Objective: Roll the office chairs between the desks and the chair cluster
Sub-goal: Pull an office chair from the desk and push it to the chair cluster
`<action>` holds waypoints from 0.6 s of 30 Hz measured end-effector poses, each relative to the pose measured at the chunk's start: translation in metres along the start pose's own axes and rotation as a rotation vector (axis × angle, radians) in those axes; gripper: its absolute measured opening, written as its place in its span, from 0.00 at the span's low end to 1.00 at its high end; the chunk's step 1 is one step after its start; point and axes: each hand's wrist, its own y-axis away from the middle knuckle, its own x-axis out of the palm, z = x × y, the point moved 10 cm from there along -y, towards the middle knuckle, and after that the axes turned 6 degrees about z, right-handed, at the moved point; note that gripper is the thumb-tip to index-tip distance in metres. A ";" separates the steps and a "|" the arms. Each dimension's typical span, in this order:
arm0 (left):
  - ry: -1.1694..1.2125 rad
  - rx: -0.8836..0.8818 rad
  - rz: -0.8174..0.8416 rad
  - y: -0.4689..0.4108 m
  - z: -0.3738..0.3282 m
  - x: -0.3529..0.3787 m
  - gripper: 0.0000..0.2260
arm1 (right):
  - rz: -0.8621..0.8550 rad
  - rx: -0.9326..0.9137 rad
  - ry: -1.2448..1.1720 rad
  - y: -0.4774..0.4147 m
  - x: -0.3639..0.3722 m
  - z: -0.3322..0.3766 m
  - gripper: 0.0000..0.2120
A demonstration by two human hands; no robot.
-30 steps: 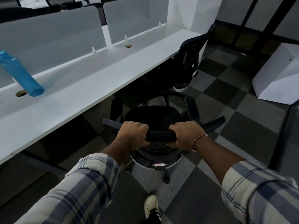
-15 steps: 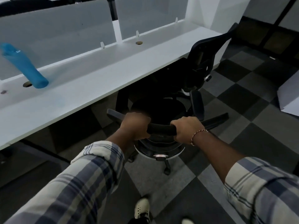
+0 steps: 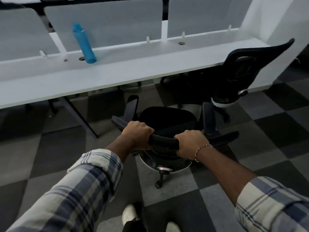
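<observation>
A blue bottle point(image 3: 84, 44) stands on the white worktop point(image 3: 117, 71); in front of the worktop, the left hand point(image 3: 138, 133) and right hand point(image 3: 190, 143) both curl tightly round the backrest top of a black office chair point(image 3: 167, 118); a second chair point(image 3: 247, 71) sits tucked under the worktop's right end.

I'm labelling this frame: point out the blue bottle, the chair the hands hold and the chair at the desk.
blue bottle point(image 3: 84, 46), head view, mid-body.
held chair point(image 3: 167, 118), head view, seat cushion.
chair at the desk point(image 3: 245, 64), head view, mesh backrest.
</observation>
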 end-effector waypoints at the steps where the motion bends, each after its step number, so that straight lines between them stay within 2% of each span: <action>1: 0.003 -0.010 0.006 0.009 -0.003 0.003 0.12 | -0.002 -0.016 0.008 0.006 0.003 0.005 0.10; 7: -0.005 -0.035 0.005 0.032 -0.023 0.011 0.13 | -0.002 -0.066 0.053 0.023 0.016 0.009 0.10; 18: 0.085 -0.049 -0.136 0.008 -0.019 -0.009 0.14 | 0.035 -0.150 0.145 -0.003 -0.006 -0.019 0.16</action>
